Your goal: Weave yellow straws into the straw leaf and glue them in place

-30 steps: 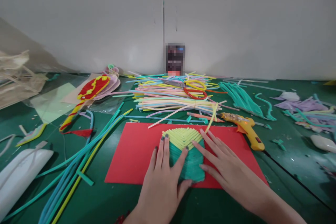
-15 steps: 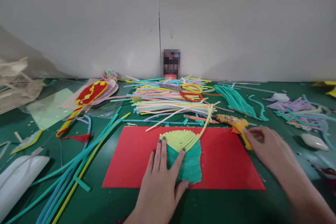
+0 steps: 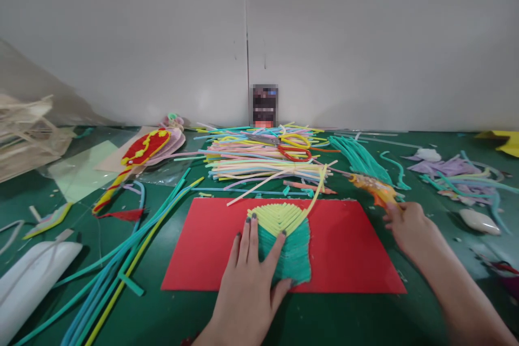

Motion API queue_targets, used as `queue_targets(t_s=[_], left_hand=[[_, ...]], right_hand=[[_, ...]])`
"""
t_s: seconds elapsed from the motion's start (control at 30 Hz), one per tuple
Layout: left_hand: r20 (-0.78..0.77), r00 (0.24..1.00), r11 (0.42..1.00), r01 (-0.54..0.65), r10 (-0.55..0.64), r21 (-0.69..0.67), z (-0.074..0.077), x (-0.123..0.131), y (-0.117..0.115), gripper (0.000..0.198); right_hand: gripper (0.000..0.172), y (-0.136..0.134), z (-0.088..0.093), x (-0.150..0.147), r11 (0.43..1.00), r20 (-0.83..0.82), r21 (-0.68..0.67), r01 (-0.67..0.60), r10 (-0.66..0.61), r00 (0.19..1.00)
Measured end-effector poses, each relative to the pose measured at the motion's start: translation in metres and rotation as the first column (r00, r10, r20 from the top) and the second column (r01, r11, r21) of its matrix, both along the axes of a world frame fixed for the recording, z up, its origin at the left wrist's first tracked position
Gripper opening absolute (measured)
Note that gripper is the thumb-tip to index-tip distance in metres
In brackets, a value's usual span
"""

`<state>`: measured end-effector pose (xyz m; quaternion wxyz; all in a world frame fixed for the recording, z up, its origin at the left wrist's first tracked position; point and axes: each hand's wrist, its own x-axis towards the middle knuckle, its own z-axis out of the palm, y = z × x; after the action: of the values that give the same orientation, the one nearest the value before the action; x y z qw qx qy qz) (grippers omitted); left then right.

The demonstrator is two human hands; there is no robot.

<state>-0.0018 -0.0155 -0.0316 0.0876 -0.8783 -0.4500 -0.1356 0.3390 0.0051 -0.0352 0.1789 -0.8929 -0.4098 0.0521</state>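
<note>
My left hand (image 3: 248, 275) lies flat with fingers spread on a leaf shape (image 3: 292, 251) made of green and yellow strips. The leaf rests on a red sheet (image 3: 348, 248) on the green table. A long yellow strip (image 3: 315, 197) trails from the leaf's upper right. My right hand (image 3: 407, 224) is closed around the handle of a yellow glue gun (image 3: 373, 186), just off the sheet's right corner. The gun's nozzle points left and is slightly blurred.
A heap of pastel strips (image 3: 259, 159) with red and yellow scissors (image 3: 298, 148) lies behind the sheet. Teal strips (image 3: 359, 157) lie at the right, long blue and teal strips (image 3: 133, 238) at the left. A red and yellow craft piece (image 3: 141, 148) and a white object (image 3: 32, 275) sit left.
My right hand left the leaf, moved right to the glue gun, gripped its handle and lifted it. My left hand stayed pressed on the leaf.
</note>
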Motion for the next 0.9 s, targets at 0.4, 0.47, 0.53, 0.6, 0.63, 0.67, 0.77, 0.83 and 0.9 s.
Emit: queue_targets(t_s=[0.4, 0.47, 0.53, 0.6, 0.63, 0.67, 0.77, 0.83, 0.9], left_hand=[[-0.044, 0.999, 0.994, 0.020, -0.015, 0.112, 0.009, -0.001, 0.008, 0.049], [-0.040, 0.999, 0.990, 0.003, 0.002, 0.142, 0.010, -0.001, 0.011, 0.045], [-0.020, 1.000, 0.989, -0.001, 0.003, 0.147, 0.011, -0.002, 0.014, 0.042], [0.020, 1.000, 0.992, 0.003, -0.005, 0.124, 0.014, -0.003, 0.018, 0.038], [0.045, 0.999, 0.993, 0.000, -0.006, 0.115, 0.015, -0.004, 0.020, 0.037], [0.071, 0.997, 0.994, -0.002, -0.006, 0.110, 0.016, -0.004, 0.023, 0.035], [0.151, 0.988, 0.993, 0.025, -0.042, 0.112, 0.018, -0.007, 0.032, 0.029], [0.216, 0.973, 0.994, 0.064, -0.082, 0.091, 0.018, -0.009, 0.038, 0.023], [0.286, 0.951, 0.993, 0.105, -0.115, 0.050, 0.017, -0.011, 0.043, 0.020]], right_hand=[[0.078, -0.003, 0.052, -0.078, 0.995, -0.158, 0.094, -0.033, 0.048, 0.986], [0.082, -0.005, 0.045, -0.086, 0.993, -0.156, 0.070, -0.094, 0.104, 0.982], [0.083, -0.007, 0.038, -0.092, 0.990, -0.163, 0.028, -0.138, 0.141, 0.977], [0.084, -0.008, 0.034, -0.097, 0.986, -0.173, -0.007, -0.169, 0.165, 0.971], [0.085, -0.009, 0.033, -0.099, 0.983, -0.179, -0.017, -0.183, 0.177, 0.968], [0.087, -0.009, 0.032, -0.101, 0.981, -0.187, -0.027, -0.193, 0.185, 0.965], [0.091, -0.011, 0.033, -0.103, 0.977, -0.214, -0.068, -0.204, 0.185, 0.959], [0.093, -0.011, 0.034, -0.103, 0.977, -0.228, -0.092, -0.192, 0.167, 0.959], [0.095, -0.010, 0.035, -0.102, 0.978, -0.239, -0.102, -0.180, 0.151, 0.959]])
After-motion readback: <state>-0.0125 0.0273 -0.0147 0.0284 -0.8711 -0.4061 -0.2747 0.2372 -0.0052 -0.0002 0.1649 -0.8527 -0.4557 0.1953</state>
